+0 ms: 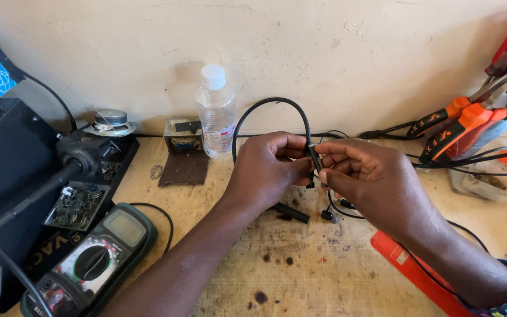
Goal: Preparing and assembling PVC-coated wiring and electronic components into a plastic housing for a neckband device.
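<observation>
Cable [265, 104], thin and black, arches in a loop above the middle of the desk [300, 276], just in front of the far wall. I judge it light and limp, easy to bend, with a small stiff plug [313, 157] at the end that looks fragile where wire meets metal. The safest hold seems to be on that plug body, not on the bare wire.

My left hand [268, 167] is closed, thumb and fingers pinched on the cable just left of the plug. My right hand [365, 176] is also pinched shut, fingertips gripping the plug from the right. Both hands meet at that one spot and nearly touch.

Below them a short black tube [291, 212] lies on the desk, and a thin wire with small earbuds [327, 215] trails down. A clear water bottle [215, 111] stands at the far side, left of the loop. A multimeter [92, 261] lies near left. Orange-handled pliers [462, 126] rest far right.
</observation>
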